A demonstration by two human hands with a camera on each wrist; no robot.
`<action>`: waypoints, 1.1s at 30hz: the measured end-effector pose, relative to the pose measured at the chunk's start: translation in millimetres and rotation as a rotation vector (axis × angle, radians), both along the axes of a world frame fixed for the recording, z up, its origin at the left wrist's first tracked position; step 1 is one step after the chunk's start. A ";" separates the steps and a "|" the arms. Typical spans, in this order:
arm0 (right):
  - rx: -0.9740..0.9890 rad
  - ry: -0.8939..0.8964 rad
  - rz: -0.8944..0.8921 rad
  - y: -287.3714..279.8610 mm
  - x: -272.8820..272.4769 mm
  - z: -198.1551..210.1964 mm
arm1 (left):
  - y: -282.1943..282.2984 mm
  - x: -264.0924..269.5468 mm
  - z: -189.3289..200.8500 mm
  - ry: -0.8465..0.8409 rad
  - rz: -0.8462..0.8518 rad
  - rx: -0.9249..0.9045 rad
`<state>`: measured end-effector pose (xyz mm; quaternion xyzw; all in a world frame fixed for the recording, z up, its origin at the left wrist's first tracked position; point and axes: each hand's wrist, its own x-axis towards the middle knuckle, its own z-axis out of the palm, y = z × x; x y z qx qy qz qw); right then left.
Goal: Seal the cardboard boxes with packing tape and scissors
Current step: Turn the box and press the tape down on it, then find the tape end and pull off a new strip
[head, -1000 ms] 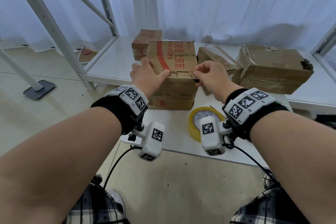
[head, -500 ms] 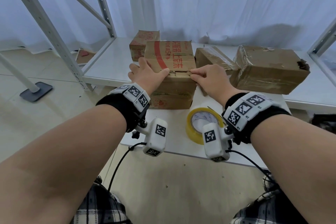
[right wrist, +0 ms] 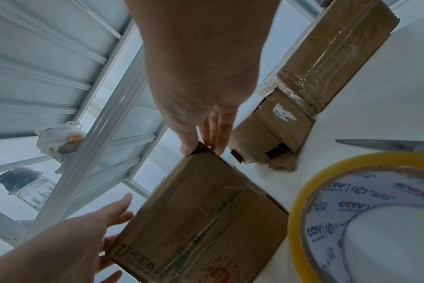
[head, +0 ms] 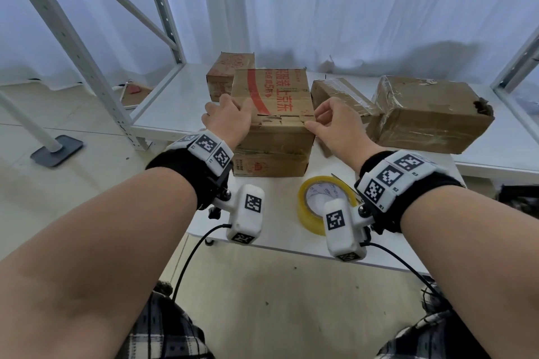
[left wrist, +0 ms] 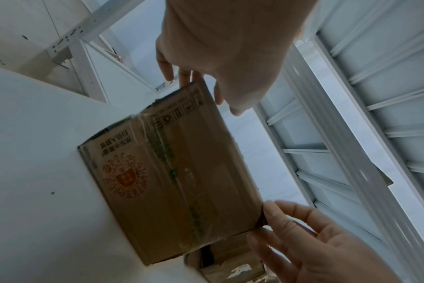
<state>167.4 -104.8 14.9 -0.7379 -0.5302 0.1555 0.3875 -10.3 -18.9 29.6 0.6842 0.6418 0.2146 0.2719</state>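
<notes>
white curtains hang behind a white tabletop (head: 163,108) where the brown cardboard box with red print (head: 274,114) stands near the front edge. the left hand (head: 229,119) lies with relaxed fingers on its left top corner; the right hand (head: 335,125) pinches the right top corner. the yellow roll of packing tape (head: 313,207) and steel scissors (right wrist: 385,144) lie just beside, unused. an uneven pull could likely tip the box toward the taped boxes (head: 425,114) crowding its right; open room lies left.

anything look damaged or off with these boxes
Yes. The big box on the right has a torn, dark hole at its far right corner. The small box beside it is ripped open at its near end, with ragged cardboard flaps.
</notes>
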 end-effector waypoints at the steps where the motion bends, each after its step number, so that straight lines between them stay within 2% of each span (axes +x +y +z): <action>1: -0.005 0.010 -0.003 0.5 0.8 -0.3 | -0.7 -3.0 2.1 0.015 -0.015 0.022; 6: -0.046 0.081 0.014 -9.1 1.4 1.8 | -17.6 -3.7 12.6 0.111 -0.174 0.208; 10: -0.070 0.016 -0.004 -33.1 6.4 2.2 | -43.4 9.9 17.4 0.133 -0.354 0.354; 13: -0.150 -0.063 -0.002 -57.7 11.6 -1.6 | -67.4 25.3 12.4 0.215 -0.536 0.400; 17: -0.250 -0.165 -0.018 -92.2 22.2 -10.5 | -96.5 46.5 -17.1 0.499 -0.819 0.334; 20: -0.286 -0.132 -0.047 -110.1 28.2 -19.2 | -111.4 58.6 -39.1 0.683 -0.984 0.270; 23: -0.361 -0.125 -0.047 -121.2 27.7 -33.3 | -120.3 65.0 -53.7 0.786 -1.095 0.180; 26: -0.447 -0.022 -0.030 -126.9 25.0 -49.8 | -127.7 66.4 -59.0 0.966 -1.132 0.128; 29: -0.543 0.030 -0.013 -130.1 23.2 -56.9 | -126.4 63.0 -58.0 0.929 -1.127 0.124; 33: -0.571 0.128 -0.014 -134.0 27.8 -49.2 | -110.5 50.1 -46.3 0.668 -1.087 0.024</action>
